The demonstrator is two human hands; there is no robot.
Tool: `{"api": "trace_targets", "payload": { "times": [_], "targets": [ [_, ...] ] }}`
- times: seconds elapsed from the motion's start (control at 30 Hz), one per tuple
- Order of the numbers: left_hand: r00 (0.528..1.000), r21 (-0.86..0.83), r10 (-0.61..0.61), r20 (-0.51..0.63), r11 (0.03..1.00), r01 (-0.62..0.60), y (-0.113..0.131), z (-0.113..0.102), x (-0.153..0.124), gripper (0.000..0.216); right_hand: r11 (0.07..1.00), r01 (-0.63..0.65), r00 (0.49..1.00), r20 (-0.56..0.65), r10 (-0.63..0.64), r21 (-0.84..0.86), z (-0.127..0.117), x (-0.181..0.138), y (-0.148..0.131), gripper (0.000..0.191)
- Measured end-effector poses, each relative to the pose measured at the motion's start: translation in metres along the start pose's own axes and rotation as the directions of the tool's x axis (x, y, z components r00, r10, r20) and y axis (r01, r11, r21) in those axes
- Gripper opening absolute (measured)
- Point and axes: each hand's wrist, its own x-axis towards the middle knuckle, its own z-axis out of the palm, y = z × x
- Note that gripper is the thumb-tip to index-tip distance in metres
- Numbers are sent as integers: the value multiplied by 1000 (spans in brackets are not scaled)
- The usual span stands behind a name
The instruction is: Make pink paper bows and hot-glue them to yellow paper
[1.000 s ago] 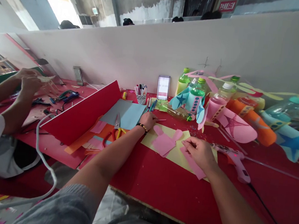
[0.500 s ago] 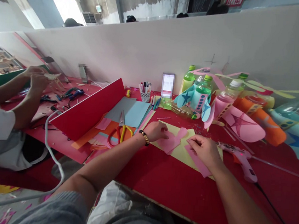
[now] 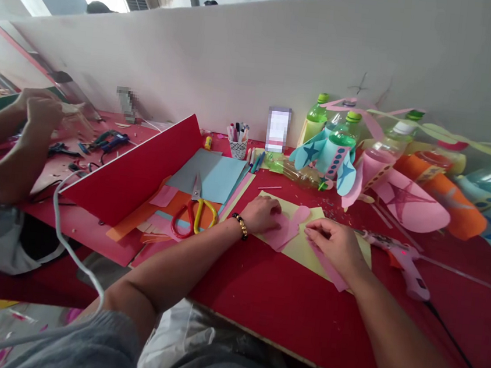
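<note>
A pale yellow sheet of paper (image 3: 307,261) lies aslant on the red table in front of me. On it rests a pink paper cut-out (image 3: 285,230) with a rounded lobe at its far end. My left hand (image 3: 260,214) has its fingers curled down onto the cut-out's left side, holding it there. To the right, my right hand (image 3: 336,244) is closed in a pinch low over the yellow sheet; what its fingertips hold, if anything, is too small to make out. A pink paper strip (image 3: 331,272) runs out from under that hand.
A pink glue gun (image 3: 408,262) lies right of my right hand. Several bottle crafts with paper fins (image 3: 414,202) stand behind it. Scissors (image 3: 199,208) lie on coloured paper at left, near an upright red board (image 3: 142,167). A pen cup (image 3: 238,145) stands behind. A co-worker's hands (image 3: 38,106) are far left.
The view has tilted down and shifted slightly. My right hand's fingertips have moved a little toward the pink cut-out. My left hand stays on it.
</note>
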Motion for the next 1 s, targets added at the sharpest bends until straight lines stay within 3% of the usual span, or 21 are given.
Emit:
{"api": "trace_targets", "payload": {
  "times": [0.1,0.2,0.33,0.43,0.57,0.67,0.77,0.87,1.0],
  "targets": [
    [999,-26,28,-17,999,-29,2,-1,-2,14,1000,-9,1000,-6,9,-19,2,0,2,21],
    [999,-245,-11,-41,969,1,3,-2,-6,12,1000,-15,999,-48,15,-4,3,0,-2,26],
    [999,-685,-27,24,727,36,5,-1,-9,27,994,-67,995,-69,73,87,2,-2,-14,34],
    [998,-828,-9,65,558,59,8,2,-12,32,973,-129,990,-29,137,190,2,-4,-18,31],
    [995,-873,13,96,481,78,12,3,-14,34,919,-190,980,20,196,346,5,-6,-10,26],
    [996,-899,11,93,432,79,13,1,-14,33,909,-194,978,-2,209,368,6,-6,-3,23],
    [996,-915,-19,91,394,91,13,-2,-13,34,954,-137,984,-73,161,265,6,-7,-5,23],
    [992,-913,-18,127,388,124,13,-3,-13,46,994,-23,991,-131,36,104,6,-10,-12,20],
    [989,-884,19,147,451,122,12,0,-14,48,998,53,987,-154,-47,39,8,-12,-17,19]
  ]
}}
